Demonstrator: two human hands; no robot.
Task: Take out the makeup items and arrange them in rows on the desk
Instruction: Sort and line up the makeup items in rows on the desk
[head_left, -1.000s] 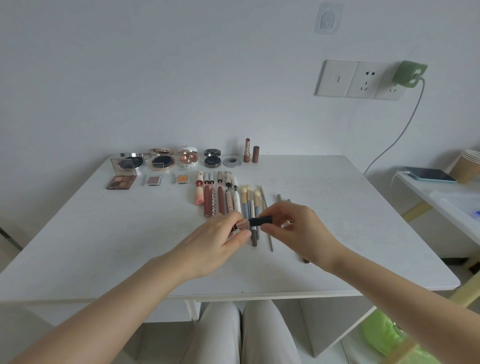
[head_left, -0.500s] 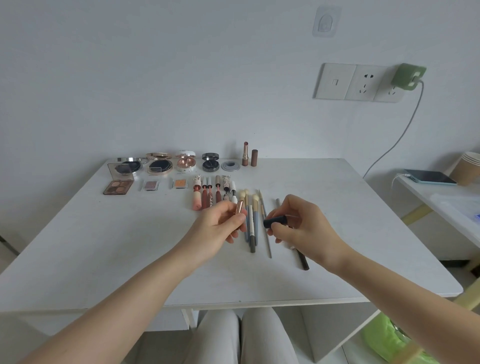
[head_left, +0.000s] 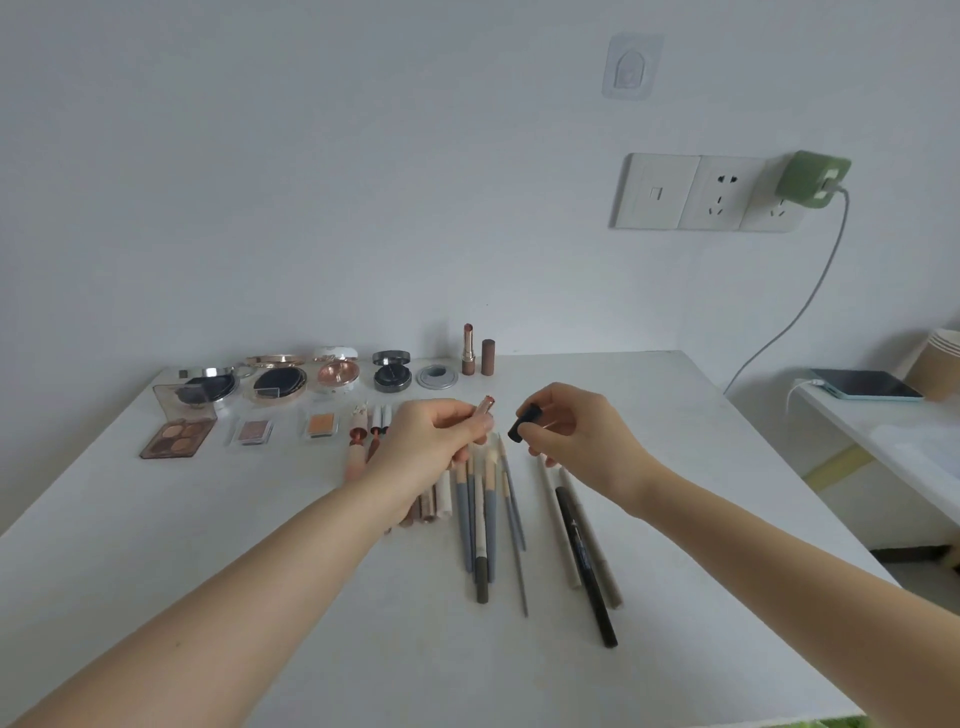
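Above the white counter (head_left: 208, 545), the left hand (head_left: 431, 447) pinches an uncapped lipstick (head_left: 484, 408) and the right hand (head_left: 576, 434) pinches its black cap (head_left: 524, 423), the two apart. Below them lie brushes (head_left: 480, 519) and pencils (head_left: 584, 551) in a row, with open compacts (head_left: 275, 382) and a palette (head_left: 179, 439) behind. A green charger (head_left: 815, 179) sits in the wall socket.

Soft, even, dim daylight; faint shadows, wide-angle edge bending.

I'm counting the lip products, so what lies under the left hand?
Under the left hand, pinkish and brown tubes lie side by side on the white desk, their ends poking out on both sides. Their middles are covered, so an exact count isn't possible.
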